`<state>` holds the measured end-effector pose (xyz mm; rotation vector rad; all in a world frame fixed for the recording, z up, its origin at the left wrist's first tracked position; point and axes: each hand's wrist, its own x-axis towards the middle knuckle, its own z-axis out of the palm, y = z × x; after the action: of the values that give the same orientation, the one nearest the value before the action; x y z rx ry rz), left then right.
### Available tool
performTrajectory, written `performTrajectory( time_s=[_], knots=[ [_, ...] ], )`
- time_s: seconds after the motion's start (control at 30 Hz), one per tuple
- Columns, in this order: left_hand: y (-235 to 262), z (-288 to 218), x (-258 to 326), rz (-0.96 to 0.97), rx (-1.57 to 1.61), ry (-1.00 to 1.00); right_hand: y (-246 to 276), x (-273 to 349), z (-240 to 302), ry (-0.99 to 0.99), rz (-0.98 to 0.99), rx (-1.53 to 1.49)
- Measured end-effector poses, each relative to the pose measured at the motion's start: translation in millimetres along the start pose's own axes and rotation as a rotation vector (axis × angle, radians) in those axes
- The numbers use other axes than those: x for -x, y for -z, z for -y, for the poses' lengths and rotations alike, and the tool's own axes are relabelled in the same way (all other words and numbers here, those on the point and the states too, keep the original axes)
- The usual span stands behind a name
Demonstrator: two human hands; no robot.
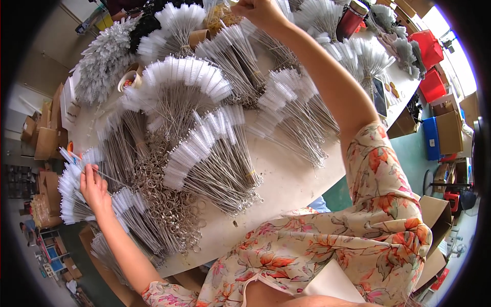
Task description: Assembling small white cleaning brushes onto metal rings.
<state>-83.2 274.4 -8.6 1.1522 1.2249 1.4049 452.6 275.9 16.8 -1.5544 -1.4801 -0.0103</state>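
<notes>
- White table [286, 179] is almost covered with bundles of thin wire brushes [215, 153] with white bristles, spread like fans, wire stems pointing near.
- Left hand [93, 188] is at the left edge of the table, fingers closed in a pinch on one brush [76, 162] from the fan of brushes lying there.
- Right hand [258, 10] reaches to the far side of the table, closed over something between the far bundles; what it holds I cannot tell.
- Metal rings [169, 204] lie in a heap near the left hand, between two bundles.
- Tape roll [129, 79] stands at the far left, just beside a grey bundle.
- Dark red cup [352, 20] stands at the far right of the table.
- Green floor [409, 148] is on the right, with red crates [427, 48], a blue bin [431, 138] and cardboard boxes [450, 130].
- More cardboard boxes [46, 140] stand on the left.
</notes>
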Motion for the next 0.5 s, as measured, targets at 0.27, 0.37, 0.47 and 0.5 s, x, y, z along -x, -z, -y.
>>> performTrajectory(
  time_s=[0.27, 0.37, 0.47, 0.5],
  knots=[
    [5.1, -1.7, 42.8, 0.088, 0.122, 0.146, -13.1, 11.2, 12.5, -0.149, 0.193, 0.059],
    [7.5, -13.2, 59.5, 0.08, 0.1, 0.108, 6.7, 0.7, 6.5, -0.08, 0.194, 0.024],
    [18.5, -13.4, 72.5, 0.062, 0.11, 0.082, 9.4, 3.2, -3.0, -0.04, 0.326, 0.136],
    [19.8, -10.9, 74.3, 0.074, 0.111, 0.101, 7.7, 5.2, -6.8, -0.006, 0.381, 0.205]
  ],
)
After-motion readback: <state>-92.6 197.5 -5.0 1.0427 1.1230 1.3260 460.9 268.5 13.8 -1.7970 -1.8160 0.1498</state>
